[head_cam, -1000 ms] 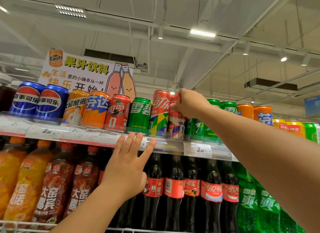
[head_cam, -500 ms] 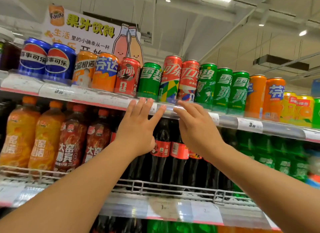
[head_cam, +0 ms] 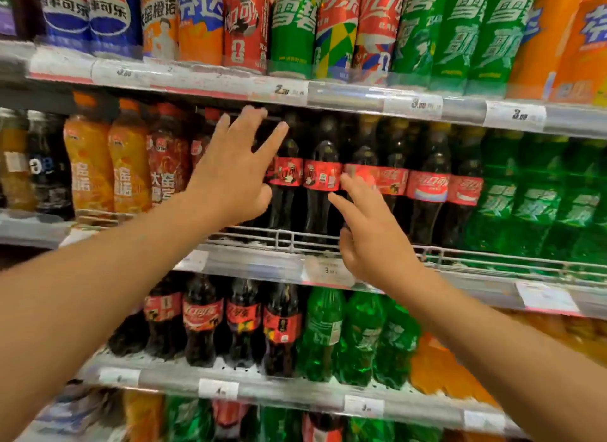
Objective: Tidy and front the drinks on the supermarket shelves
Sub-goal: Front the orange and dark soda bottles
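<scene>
Supermarket shelving fills the view, four tiers of drinks behind price-tag rails, much of it smeared by motion blur. Taking the wire rail [head_cam: 295, 237] of the second shelf as landmark: right above it stand the cola bottles [head_cam: 320, 178] with red labels, their caps lost in shadow under the shelf above. The left hand [head_cam: 235, 168] hovers in front of the leftmost cola bottles, fingers spread and straight, holding nothing; it hides the bottles behind it, and whether it touches them cannot be told. The right hand [head_cam: 371, 231] is raised just above the rail, fingers [head_cam: 353, 187] loosely spread, tips near a cola label, contact unclear. Left of the colas stand orange bottles [head_cam: 88, 165]; right, green bottles [head_cam: 532, 205]. Above, the cans [head_cam: 295, 30] are cut off at the top edge. Below the rail stand more cola and green bottles.
</scene>
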A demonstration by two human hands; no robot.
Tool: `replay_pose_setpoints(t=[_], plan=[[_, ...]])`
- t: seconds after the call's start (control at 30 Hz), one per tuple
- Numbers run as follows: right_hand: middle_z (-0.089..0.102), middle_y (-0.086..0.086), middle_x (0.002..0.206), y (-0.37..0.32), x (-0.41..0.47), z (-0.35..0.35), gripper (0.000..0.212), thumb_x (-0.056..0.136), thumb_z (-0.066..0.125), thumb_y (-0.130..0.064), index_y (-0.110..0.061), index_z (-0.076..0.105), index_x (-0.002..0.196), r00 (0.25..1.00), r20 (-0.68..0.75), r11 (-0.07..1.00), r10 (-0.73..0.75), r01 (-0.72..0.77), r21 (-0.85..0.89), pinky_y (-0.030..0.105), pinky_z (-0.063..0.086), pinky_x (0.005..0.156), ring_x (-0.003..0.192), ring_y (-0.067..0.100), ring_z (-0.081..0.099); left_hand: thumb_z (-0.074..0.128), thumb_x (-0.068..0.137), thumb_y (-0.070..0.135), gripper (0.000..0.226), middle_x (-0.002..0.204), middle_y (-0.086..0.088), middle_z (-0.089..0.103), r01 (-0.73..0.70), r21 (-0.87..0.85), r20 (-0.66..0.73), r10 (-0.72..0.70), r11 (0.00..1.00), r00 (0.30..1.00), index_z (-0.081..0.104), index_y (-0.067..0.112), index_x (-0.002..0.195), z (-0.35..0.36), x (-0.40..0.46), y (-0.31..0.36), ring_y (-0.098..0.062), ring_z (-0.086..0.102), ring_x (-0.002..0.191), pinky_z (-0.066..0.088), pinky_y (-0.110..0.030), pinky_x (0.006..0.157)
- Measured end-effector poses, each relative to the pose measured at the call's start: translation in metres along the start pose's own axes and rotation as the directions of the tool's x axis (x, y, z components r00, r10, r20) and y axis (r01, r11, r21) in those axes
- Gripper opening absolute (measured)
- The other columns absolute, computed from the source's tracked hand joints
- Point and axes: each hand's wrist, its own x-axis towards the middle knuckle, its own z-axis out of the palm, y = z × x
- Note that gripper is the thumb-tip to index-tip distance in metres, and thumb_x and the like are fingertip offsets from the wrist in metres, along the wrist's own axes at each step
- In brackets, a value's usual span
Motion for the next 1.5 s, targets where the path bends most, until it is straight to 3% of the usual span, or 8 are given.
replay_pose_setpoints(t=[0.1,0.23,0.43,0.67,0.9,1.23,1.33,1.5], plan=[[0.039,0.026,0.149,-0.007,-0.052,0.037,0.054,0.082,0.064,-0.002,0.004,0.054,0.134,0.991,0.134,0.998,0.015,-0.023,0.058,0.060,0.028,0.113,0.139,0.046,0.035,0.070,0.070,0.018,0.083,0.146,-0.030,0.031,0.075,-0.002,0.126,-0.074,0.997,0.989,0.038,0.000,0.144,0.023,-0.078,0.004,-0.046,0.027,0.131,0.029,-0.059,0.106],[0.046,0.022,0.146,-0.008,-0.072,0.064,0.057,0.081,0.070,-0.013,0.002,0.055,0.133,0.974,0.223,0.998,0.029,-0.041,0.049,0.057,0.035,0.110,0.138,0.043,0.037,0.057,0.081,0.028,0.084,0.159,-0.019,0.010,0.201,0.081,0.507,-0.214,0.976,0.835,0.017,0.013,0.154,0.041,-0.145,0.009,-0.038,0.006,0.146,0.010,-0.052,0.117],[0.049,0.020,0.144,-0.009,-0.077,0.073,0.065,0.070,0.072,-0.007,0.002,0.056,0.132,0.975,0.216,0.999,0.042,-0.042,-0.004,0.056,0.036,0.108,0.136,0.041,0.042,0.051,0.089,0.030,0.085,0.162,-0.010,0.002,0.252,0.061,0.675,-0.226,0.966,0.702,-0.002,0.025,0.155,0.040,-0.162,0.014,-0.028,0.006,0.147,0.007,-0.047,0.119],[0.046,0.012,0.148,-0.023,-0.078,0.079,0.059,0.074,0.069,-0.006,-0.006,0.056,0.132,0.974,0.139,0.984,0.181,-0.179,-0.022,0.051,0.025,0.115,0.142,0.032,0.036,0.054,0.086,0.019,0.085,0.161,-0.009,0.006,0.262,-0.021,0.609,-0.195,0.965,0.769,0.005,0.030,0.154,0.044,-0.168,0.007,-0.028,0.011,0.144,0.024,-0.041,0.112],[0.037,0.008,0.155,-0.046,-0.074,0.080,0.056,0.079,0.063,-0.002,-0.011,0.052,0.133,0.926,0.158,0.938,0.344,-0.331,-0.099,0.054,0.022,0.117,0.146,0.031,0.026,0.051,0.087,0.029,0.084,0.160,-0.009,0.006,0.100,-0.095,0.538,-0.033,0.991,0.842,0.002,0.029,0.154,0.057,-0.182,-0.023,-0.028,0.010,0.141,0.013,-0.045,0.118],[0.028,0.015,0.149,-0.101,-0.053,0.082,0.068,0.076,0.065,-0.014,-0.007,0.032,0.135,0.722,0.251,0.737,0.645,-0.500,-0.455,0.056,0.024,0.110,0.135,0.036,0.024,0.058,0.083,0.021,0.085,0.158,-0.016,0.006,0.102,-0.122,0.455,-0.035,0.987,0.890,0.012,0.019,0.154,0.072,-0.235,-0.133,-0.034,0.013,0.137,0.016,-0.045,0.116],[0.029,0.015,0.147,-0.137,-0.030,0.091,0.066,0.078,0.063,-0.016,-0.008,0.035,0.137,0.785,0.264,0.800,0.560,-0.430,-0.419,0.058,0.016,0.115,0.140,0.033,0.019,0.056,0.082,0.024,0.090,0.159,-0.014,-0.003,0.109,-0.126,0.466,-0.038,0.986,0.884,0.001,0.022,0.154,0.077,-0.236,-0.130,-0.033,0.006,0.140,0.011,-0.046,0.116],[-0.002,0.012,0.164,-0.207,0.023,0.131,0.079,0.088,0.055,-0.020,-0.014,0.014,0.155,0.896,0.334,0.954,0.292,-0.247,-0.172,0.048,-0.001,0.120,0.150,0.031,-0.006,0.058,0.084,0.025,0.094,0.160,-0.012,-0.012,0.121,-0.148,0.495,-0.032,0.982,0.868,-0.007,0.025,0.153,0.077,-0.236,-0.133,-0.031,-0.006,0.146,0.001,-0.046,0.119]])
